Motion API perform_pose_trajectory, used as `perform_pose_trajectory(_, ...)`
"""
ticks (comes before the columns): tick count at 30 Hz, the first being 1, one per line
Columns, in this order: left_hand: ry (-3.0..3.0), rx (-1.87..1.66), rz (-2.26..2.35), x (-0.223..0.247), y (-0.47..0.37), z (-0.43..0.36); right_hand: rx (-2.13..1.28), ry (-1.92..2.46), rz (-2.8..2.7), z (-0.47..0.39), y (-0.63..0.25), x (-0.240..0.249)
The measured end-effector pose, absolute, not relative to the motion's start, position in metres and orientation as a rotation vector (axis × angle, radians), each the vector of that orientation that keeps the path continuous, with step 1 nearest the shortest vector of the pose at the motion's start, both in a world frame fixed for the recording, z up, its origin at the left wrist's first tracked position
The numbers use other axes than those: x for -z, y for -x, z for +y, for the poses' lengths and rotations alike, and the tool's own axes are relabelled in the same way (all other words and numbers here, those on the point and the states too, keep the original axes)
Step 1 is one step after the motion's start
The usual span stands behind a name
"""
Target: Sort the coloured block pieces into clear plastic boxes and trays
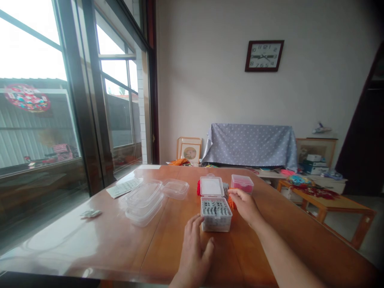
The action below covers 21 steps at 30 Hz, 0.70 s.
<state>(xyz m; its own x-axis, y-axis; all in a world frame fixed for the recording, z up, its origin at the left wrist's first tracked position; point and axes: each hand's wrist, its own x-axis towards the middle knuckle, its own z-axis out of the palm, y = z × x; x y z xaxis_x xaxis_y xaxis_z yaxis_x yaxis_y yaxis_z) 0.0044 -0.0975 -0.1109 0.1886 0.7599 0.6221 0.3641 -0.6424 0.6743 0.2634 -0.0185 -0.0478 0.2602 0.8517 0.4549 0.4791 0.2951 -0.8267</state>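
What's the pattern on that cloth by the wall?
The cloth is greyish-blue with small pale spots, in the head view.

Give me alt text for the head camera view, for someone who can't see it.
A person's left hand is at the side of an open clear box of gray pieces on a wooden table, the right hand by an orange bundle. Clear plastic containers sit to the left, a pink box farther back, and a clock hangs on the wall.

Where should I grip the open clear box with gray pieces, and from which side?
Probably take the box by both sides, left hand from the left, right hand from the right: they look upright, its lid stands open at the back, and the uncovered gray pieces favor keeping it level.
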Motion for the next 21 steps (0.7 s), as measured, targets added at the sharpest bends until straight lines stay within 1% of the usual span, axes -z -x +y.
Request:
perform_pose_trajectory(4,-2.105,-1.426,1.083,0.118,-0.006,-0.09,-0.589,1.339,-1.222,0.0,-0.263,0.039)
perform_pose_trajectory(14,-2.055,-1.353,1.122,0.138,-0.007,-0.079,-0.858,1.394,-1.078,0.031,-0.249,0.037)
perform_pose_trajectory(21,-2.061,-1.324,1.109,0.129,-0.006,-0.083,-0.914,1.267,-1.003,0.026,-0.247,0.032)
